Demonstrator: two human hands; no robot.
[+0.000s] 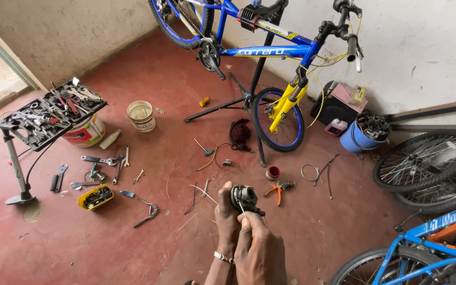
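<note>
Left hand (227, 214): closed around a black bicycle part (245, 198).
Right hand (257, 244): pinches the thin cable (241, 210) beneath it.
Floor (133, 237): red, tools scattered.

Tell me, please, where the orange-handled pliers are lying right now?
In the head view the orange-handled pliers lie on the red floor, just right of the hands, beside a small red tin and below the blue bicycle's front wheel.

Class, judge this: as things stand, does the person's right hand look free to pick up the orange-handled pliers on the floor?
Probably not: both hands, right hand included, grip the small black part; the pliers lie unobstructed.
</note>
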